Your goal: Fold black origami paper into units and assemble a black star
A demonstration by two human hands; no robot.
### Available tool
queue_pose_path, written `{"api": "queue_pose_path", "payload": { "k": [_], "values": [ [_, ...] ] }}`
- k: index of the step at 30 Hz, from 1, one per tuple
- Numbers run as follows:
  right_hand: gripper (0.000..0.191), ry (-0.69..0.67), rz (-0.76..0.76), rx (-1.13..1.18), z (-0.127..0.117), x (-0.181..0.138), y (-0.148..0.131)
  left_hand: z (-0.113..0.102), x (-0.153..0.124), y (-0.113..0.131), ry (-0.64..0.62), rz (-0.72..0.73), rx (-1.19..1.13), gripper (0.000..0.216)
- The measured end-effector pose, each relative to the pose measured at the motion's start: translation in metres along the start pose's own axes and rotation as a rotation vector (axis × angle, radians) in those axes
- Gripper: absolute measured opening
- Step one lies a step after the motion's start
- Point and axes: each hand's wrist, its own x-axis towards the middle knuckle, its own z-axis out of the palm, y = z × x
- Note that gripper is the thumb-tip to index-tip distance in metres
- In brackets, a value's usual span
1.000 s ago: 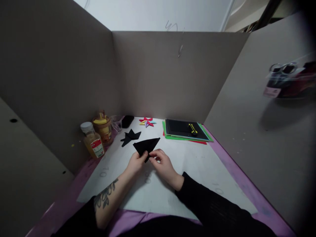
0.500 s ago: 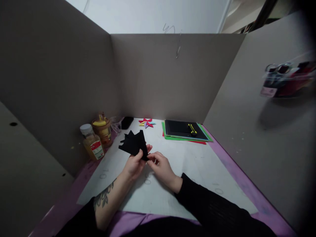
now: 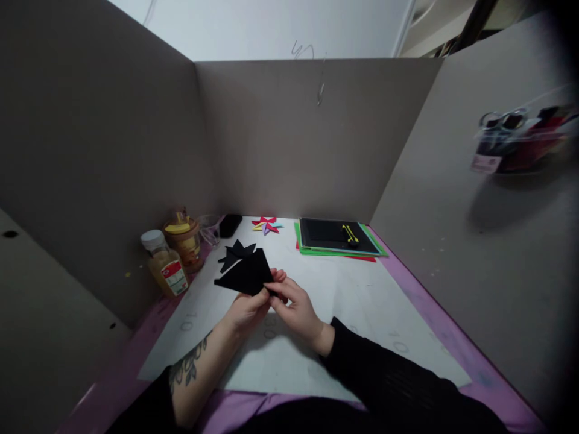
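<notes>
Above the white sheet (image 3: 362, 313), both hands (image 3: 296, 310) in a pinch on a black paper piece (image 3: 246, 272).

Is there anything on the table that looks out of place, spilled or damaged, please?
Only a small thing: in the stack at the back, the red sheet lies askew, its edge sticking out beneath the green paper. I can see no spill or damage.

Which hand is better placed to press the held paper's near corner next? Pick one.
Probably the right hand: its fingertips are at that corner of the paper, while the left hand is occupied supporting it from below.
</notes>
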Motion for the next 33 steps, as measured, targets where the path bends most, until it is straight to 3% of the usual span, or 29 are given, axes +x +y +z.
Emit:
{"api": "queue_pose_path", "payload": {
  "k": [2, 5, 11, 17, 21, 26, 33],
  "values": [
    [0.007, 0.034, 0.077, -0.006, -0.001, 0.002, 0.001, -0.001, 0.001, 0.0, 0.03, -0.007, -0.011, 0.038],
    [0.014, 0.067, 0.192, -0.032, -0.002, 0.004, 0.005, -0.002, 0.004, 0.0, 0.122, 0.005, -0.04, 0.034],
    [0.011, -0.094, 0.339, 0.091, 0.001, 0.002, 0.01, -0.001, 0.009, 0.006, 0.275, 0.013, -0.083, 0.027],
    [0.021, -0.04, 0.383, 0.159, 0.003, 0.002, 0.013, -0.002, 0.008, 0.001, 0.216, -0.054, -0.001, 0.029],
    [0.02, -0.023, 0.379, 0.168, 0.002, 0.002, 0.016, -0.005, 0.009, -0.004, 0.258, -0.074, 0.088, 0.026],
    [0.01, -0.037, 0.354, 0.23, 0.001, 0.001, 0.015, -0.004, 0.012, 0.002, 0.35, -0.023, -0.005, 0.025],
    [0.014, -0.061, 0.402, 0.212, 0.003, 0.001, 0.01, -0.002, 0.011, 0.003, 0.297, -0.021, -0.082, 0.022]
  ]
}}
